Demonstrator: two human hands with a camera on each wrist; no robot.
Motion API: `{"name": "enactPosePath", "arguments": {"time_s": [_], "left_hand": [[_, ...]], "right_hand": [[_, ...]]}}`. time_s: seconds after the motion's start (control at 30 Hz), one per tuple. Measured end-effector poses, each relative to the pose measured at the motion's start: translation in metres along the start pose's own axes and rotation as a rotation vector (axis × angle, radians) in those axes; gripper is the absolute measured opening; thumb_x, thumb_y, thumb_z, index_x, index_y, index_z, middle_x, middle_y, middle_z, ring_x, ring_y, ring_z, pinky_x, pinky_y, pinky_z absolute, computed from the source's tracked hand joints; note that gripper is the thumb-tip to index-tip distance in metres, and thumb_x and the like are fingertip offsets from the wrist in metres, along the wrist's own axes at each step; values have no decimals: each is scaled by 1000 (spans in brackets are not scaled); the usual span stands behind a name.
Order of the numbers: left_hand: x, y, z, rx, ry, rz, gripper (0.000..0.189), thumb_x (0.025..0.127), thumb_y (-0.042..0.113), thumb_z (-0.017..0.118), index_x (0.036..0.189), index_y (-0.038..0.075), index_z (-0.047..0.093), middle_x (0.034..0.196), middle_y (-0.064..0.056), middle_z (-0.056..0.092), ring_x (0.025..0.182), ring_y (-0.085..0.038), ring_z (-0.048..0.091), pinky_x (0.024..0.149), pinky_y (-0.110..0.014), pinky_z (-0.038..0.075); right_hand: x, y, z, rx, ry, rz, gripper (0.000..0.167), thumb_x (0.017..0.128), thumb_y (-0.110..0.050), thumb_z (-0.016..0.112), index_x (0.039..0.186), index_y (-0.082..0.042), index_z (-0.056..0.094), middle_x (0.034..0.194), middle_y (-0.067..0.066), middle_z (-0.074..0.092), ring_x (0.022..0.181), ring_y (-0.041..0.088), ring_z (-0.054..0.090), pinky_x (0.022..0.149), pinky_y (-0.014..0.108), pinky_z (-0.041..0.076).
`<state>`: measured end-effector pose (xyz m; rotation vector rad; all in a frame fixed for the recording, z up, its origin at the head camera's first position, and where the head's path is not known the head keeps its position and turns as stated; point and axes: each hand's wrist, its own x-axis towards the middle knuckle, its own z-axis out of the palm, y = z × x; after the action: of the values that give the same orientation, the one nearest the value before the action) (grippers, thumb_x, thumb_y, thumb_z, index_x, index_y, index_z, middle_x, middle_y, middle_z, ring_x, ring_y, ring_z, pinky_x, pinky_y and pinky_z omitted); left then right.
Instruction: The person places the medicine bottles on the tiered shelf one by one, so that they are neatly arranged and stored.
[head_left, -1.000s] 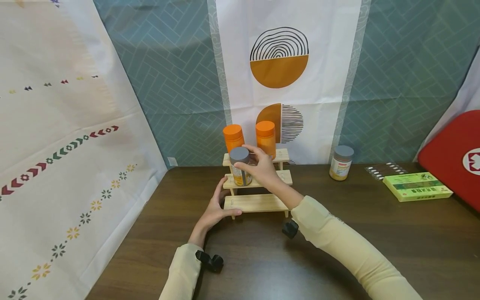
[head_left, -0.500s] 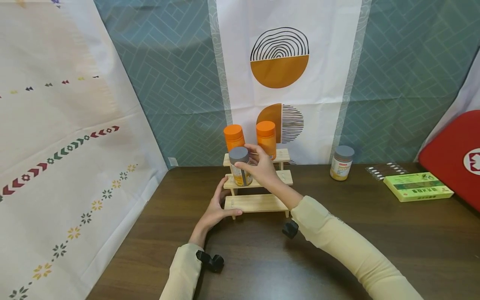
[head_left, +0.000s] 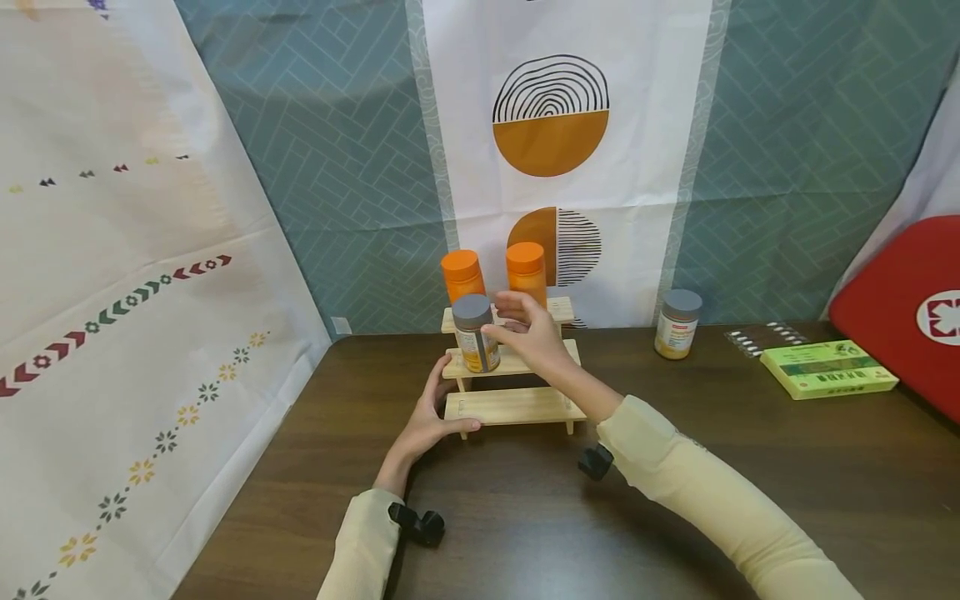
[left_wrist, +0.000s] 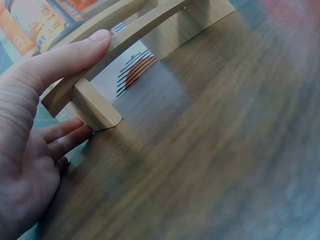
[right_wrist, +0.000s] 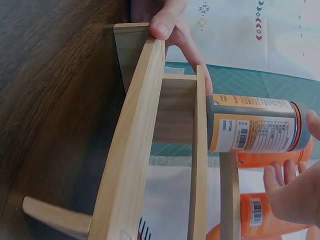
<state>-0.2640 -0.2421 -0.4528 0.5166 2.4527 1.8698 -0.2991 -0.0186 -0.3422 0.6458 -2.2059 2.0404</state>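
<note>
A grey-lidded jar (head_left: 476,335) stands upright at the left end of the middle step of a three-step wooden display stand (head_left: 513,405). My right hand (head_left: 538,337) is just right of this jar, its fingers spread and off it. In the right wrist view the thumb (right_wrist: 313,124) is close to the lid; whether it touches cannot be told. My left hand (head_left: 429,421) grips the stand's left end, thumb on the bottom step, other fingers by the leg and side. Two orange-capped bottles (head_left: 462,275) stand on the top step, partly hidden.
Another grey-lidded jar (head_left: 677,324) stands at the back right of the brown table (head_left: 517,517). Near it lie a pill blister pack (head_left: 765,339), a green-yellow box (head_left: 828,368) and a red case (head_left: 911,304) with a white emblem. Patterned cloths hang behind and at left.
My right hand has let go of the grey-lidded jar and drawn slightly right, its fingers opening. The jar stays on the middle step. My left hand keeps its hold; the head view shifts slightly.
</note>
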Motion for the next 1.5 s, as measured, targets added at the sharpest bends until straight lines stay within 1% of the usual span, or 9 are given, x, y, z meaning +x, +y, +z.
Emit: {"name": "enactPosePath", "arguments": {"time_s": [0.27,0.47,0.63,0.77,0.97,1.17,1.37,1.43,1.5], "left_hand": [[2,0,1,2,12,-3,112,76,14,83,156,33,8,153,-20,35,140,-37,35,108,-56,35],[3,1,2,12,10,-5,112,76,14,84,156,34,8,153,-19,34,141,-35,35,107,-54,35],[3,3,1,11,9,-12,112,76,14,83,156,35,8,153,-19,34,140,-36,35,106,-55,36],[3,3,1,16,7,-5,112,76,14,83,156,35,8,153,-18,34,140,-36,35,106,-54,36],[3,4,1,9,2,7,111,76,13,83,156,35,9,155,-16,30,141,-36,33,106,-54,36],[4,4,1,13,0,3,112,76,14,83,156,36,8,156,-15,30,141,-36,33,106,-53,37],[2,2,0,7,9,-3,112,76,15,83,156,36,8,157,-15,28,142,-36,32,108,-56,34],[1,1,0,4,8,-5,112,76,15,83,156,35,8,156,-16,30,141,-36,33,108,-56,35],[0,0,1,8,7,-10,112,76,15,84,156,34,7,155,-17,31,141,-36,34,107,-54,35]], "right_hand": [[-7,2,-19,-97,36,-35,43,91,-18,69,130,-4,56,122,19,62,112,31,60,99,39,48],[-13,6,-45,-146,72,-16,33,95,-23,65,123,-5,62,115,15,63,97,17,60,86,28,48],[-18,10,-69,-173,100,11,33,96,-25,63,122,-5,63,114,10,63,90,8,60,83,23,49],[-21,16,-89,-204,125,8,35,96,-25,63,122,-2,63,104,-3,63,84,0,59,80,16,48],[-28,24,-120,-242,156,16,40,96,-31,62,123,-1,62,96,-20,57,83,-3,59,75,16,46],[-36,27,-149,-326,245,3,40,95,-32,63,120,-1,63,92,-26,56,81,-4,54,68,15,43],[-39,26,-177,-385,364,-27,43,93,-33,67,120,1,62,87,-35,55,83,-11,52,73,11,40],[-39,27,-187,-418,412,-31,45,92,-33,67,121,1,61,89,-35,54,88,-13,50,77,11,39],[-41,29,-197,-456,458,-22,47,92,-33,67,124,1,60,97,-27,56,94,-7,50,80,12,38]]}}
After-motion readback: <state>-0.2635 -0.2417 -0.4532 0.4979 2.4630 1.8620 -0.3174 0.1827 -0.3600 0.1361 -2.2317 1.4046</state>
